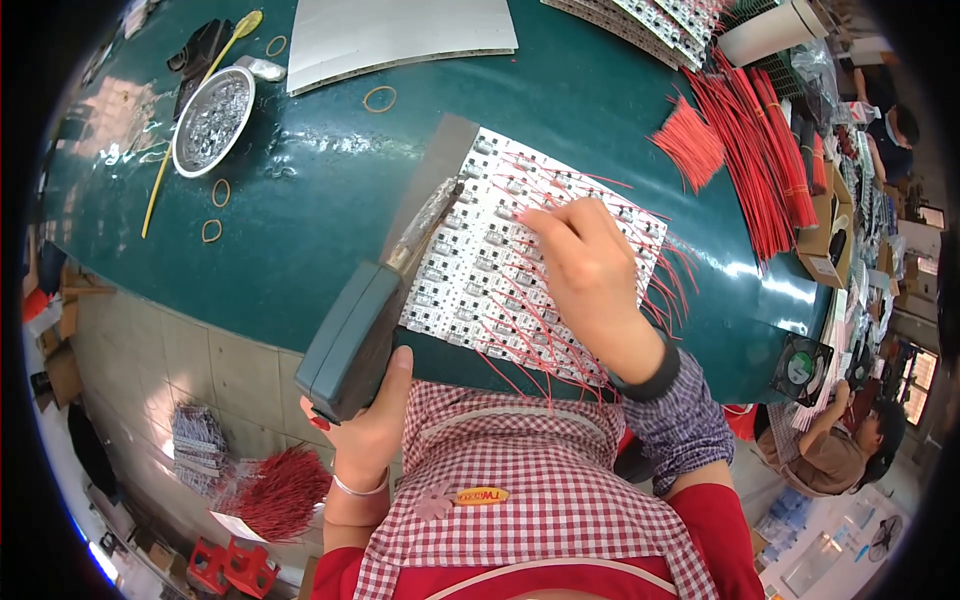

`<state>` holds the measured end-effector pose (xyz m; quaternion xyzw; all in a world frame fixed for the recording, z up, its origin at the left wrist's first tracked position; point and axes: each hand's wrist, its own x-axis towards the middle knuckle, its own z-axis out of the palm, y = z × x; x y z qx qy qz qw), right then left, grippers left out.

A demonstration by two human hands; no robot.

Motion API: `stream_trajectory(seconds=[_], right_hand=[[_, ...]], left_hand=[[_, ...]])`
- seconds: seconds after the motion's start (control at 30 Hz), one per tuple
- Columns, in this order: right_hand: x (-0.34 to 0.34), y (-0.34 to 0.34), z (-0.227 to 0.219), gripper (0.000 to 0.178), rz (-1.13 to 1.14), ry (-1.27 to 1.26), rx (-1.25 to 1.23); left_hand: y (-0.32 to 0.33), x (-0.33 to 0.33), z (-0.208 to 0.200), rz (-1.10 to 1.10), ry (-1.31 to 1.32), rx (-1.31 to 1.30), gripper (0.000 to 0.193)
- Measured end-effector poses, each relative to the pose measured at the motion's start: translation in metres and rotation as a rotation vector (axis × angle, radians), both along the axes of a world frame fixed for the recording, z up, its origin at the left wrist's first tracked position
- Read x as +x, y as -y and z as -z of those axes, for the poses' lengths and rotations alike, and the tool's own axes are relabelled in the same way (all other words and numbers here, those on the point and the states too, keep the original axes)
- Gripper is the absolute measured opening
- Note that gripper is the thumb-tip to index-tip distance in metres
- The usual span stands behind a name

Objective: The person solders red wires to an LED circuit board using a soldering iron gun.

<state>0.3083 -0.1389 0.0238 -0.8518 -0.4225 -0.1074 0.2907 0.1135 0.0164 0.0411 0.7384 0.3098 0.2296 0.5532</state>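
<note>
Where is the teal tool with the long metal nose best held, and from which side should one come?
Probably by the near end of its teal casing, from the near side, as the left grip holds it. The casing is thick and blocky there, while the narrow metal nose points away, toward the component sheet, so the nose seems better left free.

On the green desk (300,200) I see a white bowl (184,168) of silvery bits, with a long yellow spoon-like tool (248,23) running beside it and a crumpled black item (200,48) near its upper side. Loose rubber bands (379,110) lie around. To my right I make out a small black fan (800,366), a cardboard box (826,242) and a seated co-worker (840,450) in brown. Red stools (248,567) stand on the tiled floor (255,365) at lower left.
</note>
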Motion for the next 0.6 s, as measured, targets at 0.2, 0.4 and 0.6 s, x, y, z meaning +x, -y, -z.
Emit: stream_trajectory(seconds=[0.2,0.4,0.6], right_hand=[[-0.014,0.036,-0.053,0.026,0.082,-0.083,-0.081],[0.004,-0.006,-0.021,0.024,-0.060,-0.138,0.167],[0.014,-0.019,0.013,0.022,-0.089,-0.134,0.166]], left_hand=[[0.000,-0.005,-0.005,-0.101,-0.076,-0.103,0.028],[0.003,0.001,-0.008,-0.092,-0.047,-0.171,0.026],[0.003,0.006,-0.011,-0.059,-0.037,-0.227,0.023]])
